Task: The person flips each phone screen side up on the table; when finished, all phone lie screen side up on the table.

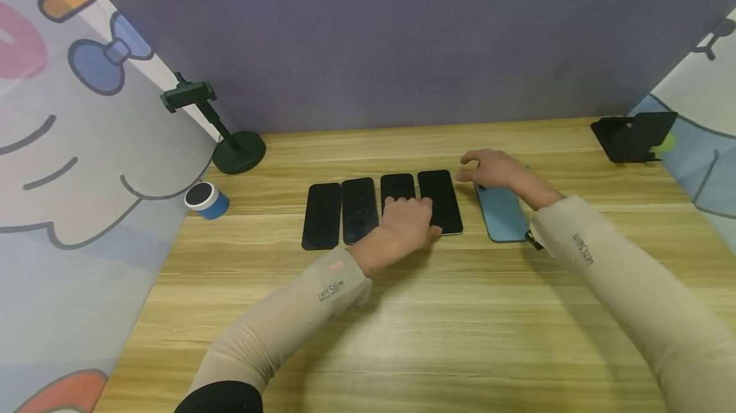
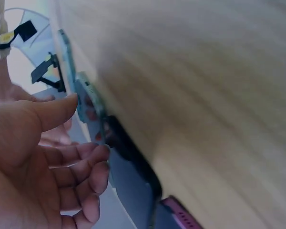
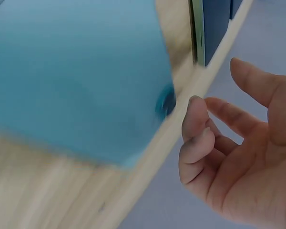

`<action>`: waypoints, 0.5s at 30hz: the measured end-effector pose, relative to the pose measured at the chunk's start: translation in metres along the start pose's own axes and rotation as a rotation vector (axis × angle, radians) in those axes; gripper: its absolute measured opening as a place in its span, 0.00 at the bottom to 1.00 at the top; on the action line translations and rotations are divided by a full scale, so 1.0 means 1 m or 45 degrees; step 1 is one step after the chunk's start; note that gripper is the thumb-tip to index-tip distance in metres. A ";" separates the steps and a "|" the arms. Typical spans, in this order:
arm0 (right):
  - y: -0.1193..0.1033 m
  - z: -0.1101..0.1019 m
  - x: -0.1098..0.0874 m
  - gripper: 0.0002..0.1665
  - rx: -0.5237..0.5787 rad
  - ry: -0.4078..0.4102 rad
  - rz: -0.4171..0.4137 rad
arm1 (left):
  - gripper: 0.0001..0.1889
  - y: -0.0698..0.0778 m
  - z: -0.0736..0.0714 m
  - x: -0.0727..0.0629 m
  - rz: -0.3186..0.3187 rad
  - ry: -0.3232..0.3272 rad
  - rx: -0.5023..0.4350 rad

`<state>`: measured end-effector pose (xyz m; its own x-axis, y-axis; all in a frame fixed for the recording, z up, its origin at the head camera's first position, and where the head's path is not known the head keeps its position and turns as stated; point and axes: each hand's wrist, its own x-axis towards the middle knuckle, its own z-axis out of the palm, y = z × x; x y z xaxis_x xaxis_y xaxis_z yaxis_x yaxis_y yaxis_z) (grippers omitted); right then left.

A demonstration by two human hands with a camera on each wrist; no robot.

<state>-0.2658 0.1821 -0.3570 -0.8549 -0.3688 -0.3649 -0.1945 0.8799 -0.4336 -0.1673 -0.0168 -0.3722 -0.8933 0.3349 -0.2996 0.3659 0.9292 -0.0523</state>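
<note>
Several dark-screened phones lie side by side: a far-left phone (image 1: pixel 322 216), a second phone (image 1: pixel 360 208), a third phone (image 1: pixel 397 185) and a fourth phone (image 1: pixel 445 205). My left hand (image 1: pixel 405 221) is over the lower part of the third and fourth, fingers loosely bent and thumb apart; its palm holds nothing in the left wrist view. To the right of the row a blue phone (image 1: pixel 503 216) rests back side up. Over its top edge is my right hand (image 1: pixel 491 169), partly covering it, with relaxed fingers (image 3: pixel 195 148) that hold nothing.
A dark green phone stand (image 1: pixel 238 152) is at the back left, with a small blue and white jar (image 1: pixel 208 201) in front of it. A black folding stand (image 1: pixel 635 136) sits at the back right. A grey panel (image 1: pixel 402 36) rises behind the wooden table (image 1: pixel 437 330).
</note>
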 end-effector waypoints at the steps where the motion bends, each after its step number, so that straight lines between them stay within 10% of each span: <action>1: 0.004 -0.003 -0.004 0.36 -0.013 0.009 0.004 | 0.33 0.000 -0.002 0.000 0.001 0.004 0.007; 15: 0.059 -0.023 -0.034 0.40 -0.150 -0.095 0.055 | 0.33 0.042 -0.012 0.020 0.081 -0.051 -0.143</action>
<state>-0.2589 0.2533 -0.3512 -0.8263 -0.3473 -0.4433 -0.2174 0.9229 -0.3179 -0.1726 0.0311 -0.3691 -0.8574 0.3893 -0.3366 0.3878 0.9187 0.0746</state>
